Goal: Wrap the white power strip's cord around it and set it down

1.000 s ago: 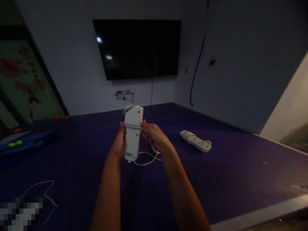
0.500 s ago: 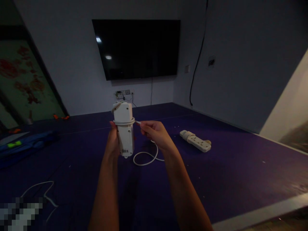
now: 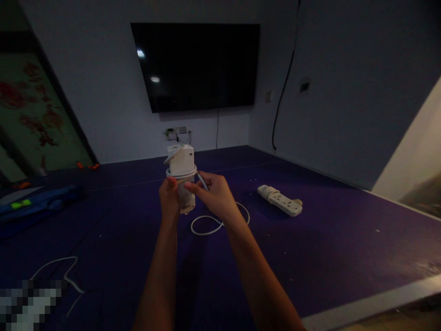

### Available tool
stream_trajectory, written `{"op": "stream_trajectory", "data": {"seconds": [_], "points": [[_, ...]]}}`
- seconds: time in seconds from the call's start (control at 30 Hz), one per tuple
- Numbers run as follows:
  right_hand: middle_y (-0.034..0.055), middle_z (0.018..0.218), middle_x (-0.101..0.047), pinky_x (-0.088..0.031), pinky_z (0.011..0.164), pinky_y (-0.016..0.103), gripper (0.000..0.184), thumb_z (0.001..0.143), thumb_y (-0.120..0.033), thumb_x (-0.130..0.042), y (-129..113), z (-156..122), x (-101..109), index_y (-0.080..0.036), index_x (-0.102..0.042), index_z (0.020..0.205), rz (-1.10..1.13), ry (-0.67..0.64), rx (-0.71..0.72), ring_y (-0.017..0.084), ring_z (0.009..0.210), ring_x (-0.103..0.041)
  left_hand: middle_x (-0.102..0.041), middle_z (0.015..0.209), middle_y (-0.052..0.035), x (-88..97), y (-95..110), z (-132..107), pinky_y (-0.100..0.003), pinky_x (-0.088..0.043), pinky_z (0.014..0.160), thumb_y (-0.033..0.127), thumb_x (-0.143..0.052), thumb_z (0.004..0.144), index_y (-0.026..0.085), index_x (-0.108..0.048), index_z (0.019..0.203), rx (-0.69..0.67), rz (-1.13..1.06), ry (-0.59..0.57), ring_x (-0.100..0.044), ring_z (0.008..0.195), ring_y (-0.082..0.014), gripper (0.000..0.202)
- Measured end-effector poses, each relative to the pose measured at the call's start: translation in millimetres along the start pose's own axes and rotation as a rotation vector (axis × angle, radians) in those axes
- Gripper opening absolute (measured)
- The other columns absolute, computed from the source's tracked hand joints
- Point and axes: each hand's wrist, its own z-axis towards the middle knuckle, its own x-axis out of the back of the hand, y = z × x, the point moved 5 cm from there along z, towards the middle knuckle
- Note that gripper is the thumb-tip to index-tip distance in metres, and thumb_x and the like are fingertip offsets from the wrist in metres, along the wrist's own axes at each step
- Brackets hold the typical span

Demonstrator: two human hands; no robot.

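Note:
A white power strip (image 3: 182, 161) stands upright in my left hand (image 3: 169, 197), its screwed back toward me. White cord is wound around its middle in a few turns. My right hand (image 3: 215, 193) is closed on the free cord just right of the strip, with the thumb close to the strip's lower face. From there the loose cord (image 3: 203, 233) runs down and lies in loops on the purple surface. Over to the right lies a second power strip (image 3: 284, 202), sockets up, with its own cord wrapped around one end.
A purple platform (image 3: 327, 248) with a pale edge spreads below. At left lie a blue cloth item (image 3: 51, 202) and a thin white cable (image 3: 57, 263). A television (image 3: 196, 66) hangs on the wall above wall sockets (image 3: 177, 132); a black cable (image 3: 284, 94) dangles to its right.
The strip has shifted slightly right and tilted. My right hand has come closer to it with the cord, and my left thumb now lies across its near face.

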Motion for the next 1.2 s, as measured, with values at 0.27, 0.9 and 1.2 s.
{"op": "stream_trajectory", "data": {"seconds": [0.27,0.9,1.2], "points": [[0.0002,0.059,-0.059,-0.036,0.048,0.021,0.038,0.064,-0.050,-0.070,14,5,-7,-0.015,-0.068,0.076,0.060,0.189,-0.047,0.010,0.053,-0.049,-0.061,0.087,-0.0084,1.9,8,-5,-0.033,-0.045,0.076,0.069,-0.039,0.079,0.017,-0.064,0.079,-0.349,0.346,0.057,-0.058,0.088,-0.0216,0.058],[-0.0079,0.045,-0.035,-0.018,0.037,0.020,0.050,0.052,-0.061,-0.073,27,9,14,-0.016,-0.050,0.052,0.401,0.175,-0.239,0.003,0.038,-0.025,-0.069,0.082,-0.0110,-23.2,-22,-10,-0.032,-0.051,0.063,0.071,-0.056,0.066,0.015,-0.068,0.094,0.342,-0.278,-0.335,-0.065,0.078,-0.0241,0.064],[-0.0036,0.046,-0.050,-0.027,0.035,0.019,0.047,0.064,-0.061,-0.067,26,10,9,-0.016,-0.056,0.058,0.323,0.003,-0.238,0.006,0.036,-0.040,-0.061,0.055,-0.0070,-28.6,-19,-17,-0.028,-0.044,0.041,0.076,-0.045,0.068,0.015,-0.068,0.084,0.459,-0.309,-0.395,-0.058,0.049,-0.0171,0.067]]}}
